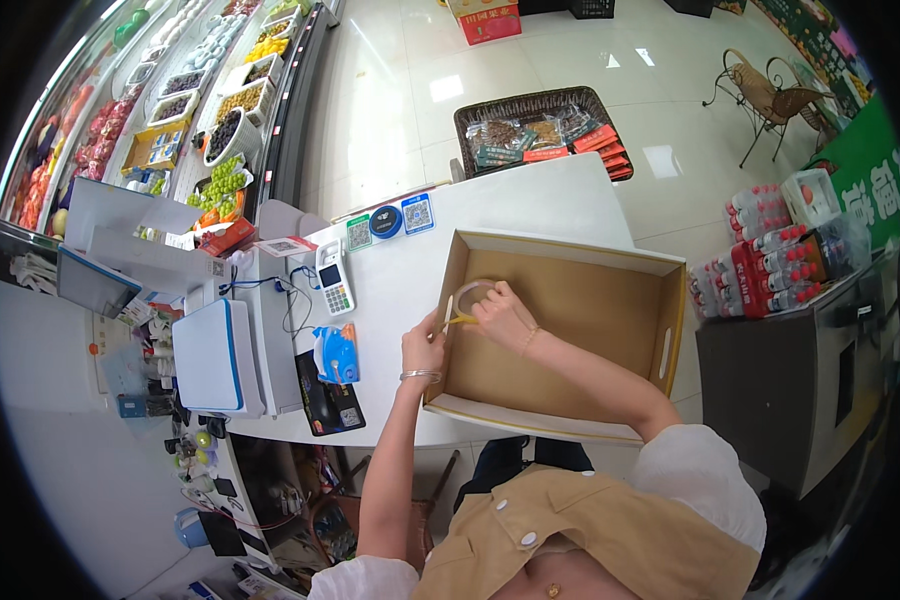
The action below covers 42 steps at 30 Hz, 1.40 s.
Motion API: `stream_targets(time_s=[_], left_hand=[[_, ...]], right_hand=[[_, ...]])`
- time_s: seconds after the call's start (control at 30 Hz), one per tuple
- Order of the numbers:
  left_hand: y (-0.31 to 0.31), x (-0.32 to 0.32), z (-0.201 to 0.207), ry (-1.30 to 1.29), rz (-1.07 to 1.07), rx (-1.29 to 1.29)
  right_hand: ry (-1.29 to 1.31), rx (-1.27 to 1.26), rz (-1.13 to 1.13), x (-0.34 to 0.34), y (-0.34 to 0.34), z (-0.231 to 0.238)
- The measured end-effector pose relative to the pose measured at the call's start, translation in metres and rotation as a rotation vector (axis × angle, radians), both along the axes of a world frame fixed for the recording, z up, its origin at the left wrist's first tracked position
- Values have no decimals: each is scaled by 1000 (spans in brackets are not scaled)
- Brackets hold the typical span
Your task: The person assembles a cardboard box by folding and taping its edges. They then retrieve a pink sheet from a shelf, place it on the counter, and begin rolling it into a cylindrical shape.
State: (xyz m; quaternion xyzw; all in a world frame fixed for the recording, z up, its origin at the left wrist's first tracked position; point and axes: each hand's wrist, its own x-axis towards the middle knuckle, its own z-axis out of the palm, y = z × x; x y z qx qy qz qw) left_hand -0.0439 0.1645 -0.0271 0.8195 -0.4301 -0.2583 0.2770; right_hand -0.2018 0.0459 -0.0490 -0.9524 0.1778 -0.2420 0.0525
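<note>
In the head view, your right hand (505,315) is closed on what looks like a roll of tape (460,300), which sits over the left end of the cardboard box (570,320). Your left hand (425,348) is curled at the box's left wall; what it pinches, you cannot tell from here. A yellow strip (460,320) shows between your hands. The step in hand seems to be working the tape at that wall; the next move likely calls for a steady left hand while the right controls the roll.

Counted: one box, one roll, one strip. On the white table (560,205), left of the box, you have one card reader (333,278), one blue packet (336,360) and one black mat (322,402).
</note>
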Motion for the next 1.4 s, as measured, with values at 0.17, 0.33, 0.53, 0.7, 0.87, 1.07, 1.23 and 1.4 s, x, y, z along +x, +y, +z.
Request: stream_targets(time_s=[0.17, 0.33, 0.53, 0.7, 0.87, 1.07, 1.23, 1.4], left_hand=[[12, 0, 2, 77, 114, 7], [21, -3, 3, 4, 147, 9], [21, -10, 30, 130, 213, 116], [16, 0, 17, 23, 74, 159], [-5, 17, 23, -68, -96, 289], [-10, 24, 40, -219, -270, 368], [-4, 22, 39, -184, -215, 515], [7, 13, 30, -210, -84, 386]], right_hand=[[333, -183, 1, -64, -38, -19], [495, 60, -88, -129, -50, -10], [515, 108, -214, -148, -40, 1], [549, 86, -336, -135, -23, -2], [355, 188, -317, -79, 8, 14], [302, -17, 14, 12, 23, 56], [349, 75, 232, 48, 9, 45], [38, 181, 177, 48, 11, 40]])
